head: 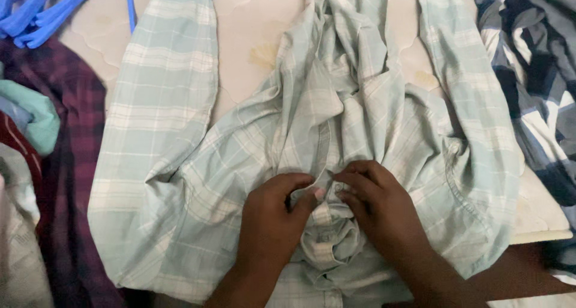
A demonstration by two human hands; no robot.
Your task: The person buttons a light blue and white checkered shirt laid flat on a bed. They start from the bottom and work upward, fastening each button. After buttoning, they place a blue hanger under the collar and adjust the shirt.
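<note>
Both hands, left hand (273,215) and right hand (375,203), pinch the pale green plaid shirt (336,122) at its button placket, seemingly fastening a button, needing fine fingertip alignment.

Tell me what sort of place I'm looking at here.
Likely a bedroom, with laundry being sorted on a bed: a quilted mattress under a pale green plaid shirt, blue plastic hangers, and other shirts heaped at both sides.

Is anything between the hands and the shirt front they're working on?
Nothing visible. Both the left hand and the right hand already rest directly on the pale green plaid shirt, fingertips pinching the front strip near the collar. The blue hangers and other clothes lie off to the sides.
</note>
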